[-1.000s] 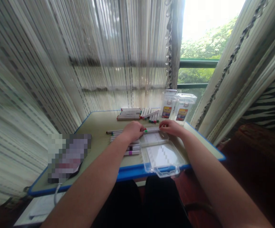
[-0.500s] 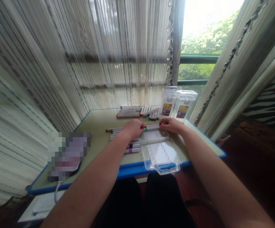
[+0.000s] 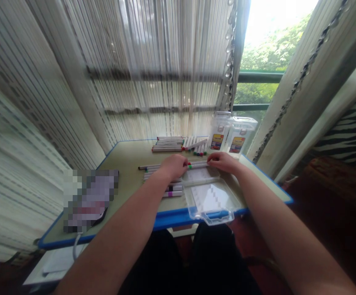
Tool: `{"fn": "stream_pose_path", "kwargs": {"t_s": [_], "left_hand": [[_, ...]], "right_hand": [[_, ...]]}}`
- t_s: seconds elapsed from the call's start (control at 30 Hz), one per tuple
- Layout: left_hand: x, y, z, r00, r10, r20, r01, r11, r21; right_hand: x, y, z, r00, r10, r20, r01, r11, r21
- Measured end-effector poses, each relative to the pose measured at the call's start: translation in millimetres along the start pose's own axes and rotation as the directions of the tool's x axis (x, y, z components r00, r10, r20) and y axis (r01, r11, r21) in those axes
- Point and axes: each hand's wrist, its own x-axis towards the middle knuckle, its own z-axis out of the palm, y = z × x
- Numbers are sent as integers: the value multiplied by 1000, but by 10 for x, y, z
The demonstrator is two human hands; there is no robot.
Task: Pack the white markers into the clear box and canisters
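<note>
My left hand [image 3: 174, 166] and my right hand [image 3: 223, 161] meet over the far end of an open clear plastic case [image 3: 210, 198] on a small blue-edged table [image 3: 125, 164]. Between them they grip a few white markers [image 3: 198, 164] with red and green caps, one hand at each end. More markers [image 3: 173, 191] with purple bands lie under and beside my left hand. Both hands have their fingers curled.
A row of white markers [image 3: 168, 145] and a loose group with coloured caps [image 3: 198, 149] lie at the table's far edge. Two upright clear cases with yellow labels [image 3: 230, 134] stand at the back right. A blurred object [image 3: 87, 200] rests at left. Curtains hang close behind.
My hands and the markers stay where they were; the head camera has shifted slightly, so the scene sits a little lower and to the right.
</note>
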Motion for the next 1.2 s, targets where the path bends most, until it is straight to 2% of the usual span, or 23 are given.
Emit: {"fn": "stream_pose_path", "kwargs": {"t_s": [0.17,0.3,0.37,0.47,0.53,0.63,0.73,0.8,0.97,1.2], "left_hand": [[10,-17,-10,1000,-15,-26,14,999,-36],[30,-86,-80,989,-103,-105,89,988,-124],[21,-158,-144,962,-218,-168,189,967,-172],[-19,-299,-234,888,-386,-250,341,917,-206],[-51,-381,-265,876,-433,-212,406,900,-161],[-86,-418,-257,877,-477,-60,477,879,-16],[-92,-350,-219,881,-465,86,462,885,58],[-85,-286,-198,890,-436,135,429,900,78],[-71,-200,-176,893,-430,133,422,902,87],[-66,-174,-158,867,-485,112,477,874,91]], "right_hand": [[-11,-64,24,997,-52,-62,52,999,-10],[24,-112,93,974,-169,-149,164,985,-44],[56,-116,149,959,-211,-189,204,977,-56],[102,-96,228,952,-238,-191,225,971,-85],[118,-81,262,948,-253,-192,235,966,-109],[115,-78,281,938,-281,-201,263,958,-112],[97,-89,275,939,-292,-182,283,956,-74],[89,-90,268,941,-290,-172,287,957,-41],[85,-63,263,936,-299,-188,301,954,-21],[60,-63,236,943,-275,-188,277,961,-20]]}}
